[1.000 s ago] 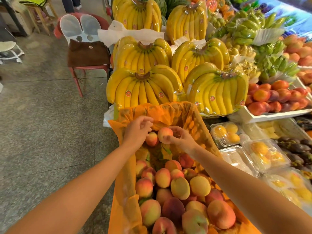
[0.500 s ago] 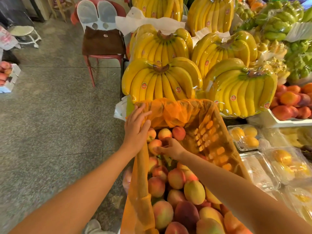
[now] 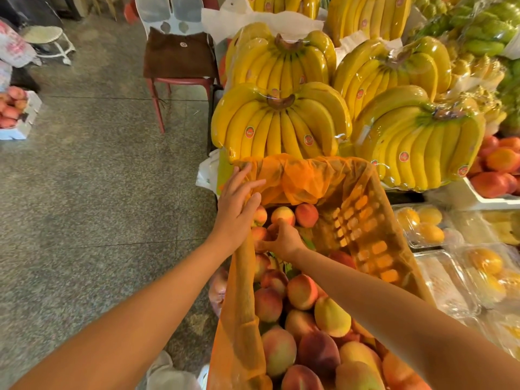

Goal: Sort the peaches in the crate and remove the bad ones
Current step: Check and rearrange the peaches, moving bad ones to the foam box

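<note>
Fingers (image 3: 249,185) straight, the left hand (image 3: 233,212) presses the orange liner (image 3: 295,178); the right hand (image 3: 284,240) grips a peach (image 3: 259,234).

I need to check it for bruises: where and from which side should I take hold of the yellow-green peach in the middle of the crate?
Probably from straight above. The yellow-green round peach lies on top of neighbouring peaches, which crowd its lower sides, while its domed upper half is bare. Close the grip over that dome, reaching down toward its widest part.
</note>
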The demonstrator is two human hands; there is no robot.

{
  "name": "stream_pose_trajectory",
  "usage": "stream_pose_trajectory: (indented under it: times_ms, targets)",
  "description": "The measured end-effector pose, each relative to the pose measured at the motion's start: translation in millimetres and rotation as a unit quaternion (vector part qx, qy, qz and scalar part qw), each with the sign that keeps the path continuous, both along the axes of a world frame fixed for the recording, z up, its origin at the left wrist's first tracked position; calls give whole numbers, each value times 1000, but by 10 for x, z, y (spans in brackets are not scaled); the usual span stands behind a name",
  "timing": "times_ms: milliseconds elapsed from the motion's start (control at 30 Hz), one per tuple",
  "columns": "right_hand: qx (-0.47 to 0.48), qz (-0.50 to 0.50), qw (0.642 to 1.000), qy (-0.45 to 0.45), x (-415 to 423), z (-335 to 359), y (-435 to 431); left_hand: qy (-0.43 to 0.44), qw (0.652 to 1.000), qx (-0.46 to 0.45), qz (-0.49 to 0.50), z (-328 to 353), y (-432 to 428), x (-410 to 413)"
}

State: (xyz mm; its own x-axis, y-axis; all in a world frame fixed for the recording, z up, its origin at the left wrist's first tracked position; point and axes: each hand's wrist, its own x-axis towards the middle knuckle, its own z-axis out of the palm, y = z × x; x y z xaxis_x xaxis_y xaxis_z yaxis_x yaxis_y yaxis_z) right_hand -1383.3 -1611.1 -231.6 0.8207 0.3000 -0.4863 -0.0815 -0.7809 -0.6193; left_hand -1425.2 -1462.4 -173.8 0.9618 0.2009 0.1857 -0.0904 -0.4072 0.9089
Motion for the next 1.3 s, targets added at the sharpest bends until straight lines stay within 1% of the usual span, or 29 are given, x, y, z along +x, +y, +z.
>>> stream_pose_trajectory:
  times_ms: [67, 200, 300, 333, 400, 467, 500, 567, 600, 667, 733, 767, 833, 867, 900, 1033, 1100, 1167, 1233, 1300]
  targets:
    - [11, 21, 1000, 17, 8, 0, -24, 1, 1000, 1, -1, 5, -7, -8]
    - [-17, 123, 991, 53, 8, 24, -79, 3, 1000, 8, -1, 44, -22, -24]
    - [-20, 152, 984, 86, 10, 99, -122, 5, 1000, 17, -2, 63, -23, -37]
    - [-13, 155, 984, 82, 4, 149, -133, 6, 1000, 23, -1, 66, -22, -45]
    - [35, 115, 990, 78, -2, 275, -163, 12, 999, 35, 1, 84, -19, -67]
    - [88, 80, 987, 108, -24, 447, -237, 17, 999, 40, 3, 100, -17, -101]
    - [92, 90, 983, 134, -35, 532, -297, 18, 999, 40, 3, 113, -22, -122]
    - [57, 137, 970, 190, -63, 654, -453, 25, 999, 44, 0, 147, -46, -166]
    - [22, 169, 963, 211, -79, 697, -534, 34, 998, 53, -2, 169, -62, -189]
    - [-52, 229, 943, 237, -116, 759, -657, 51, 995, 83, -12, 210, -93, -237]
    - [-90, 261, 926, 256, -162, 776, -709, 59, 993, 95, -25, 240, -117, -283]
    - [-103, 279, 922, 249, -188, 790, -715, 59, 993, 94, -29, 247, -122, -301]
    - [-140, 326, 916, 185, -229, 812, -718, 66, 993, 92, -31, 256, -125, -331]
    - [-144, 339, 917, 154, -244, 823, -718, 75, 991, 103, -32, 268, -127, -346]
    - [-133, 333, 924, 137, -264, 847, -734, 84, 988, 123, -35, 283, -136, -365]
    - [-63, 231, 965, 102, -269, 1015, -936, 113, 968, 207, -83, 469, -251, -455]
    - [-23, 183, 979, 92, -234, 1124, -1101, 116, 963, 199, -138, 602, -352, -526]
    - [32, 142, 985, 96, -217, 1239, -1274, 132, 951, 148, -235, 709, -458, -614]
    - [77, 115, 985, 106, -256, 1372, -1414, 185, 913, 115, -344, 782, -572, -724]
    - [104, 106, 983, 105, -347, 1499, -1521, 220, 873, 122, -418, 801, -673, -828]
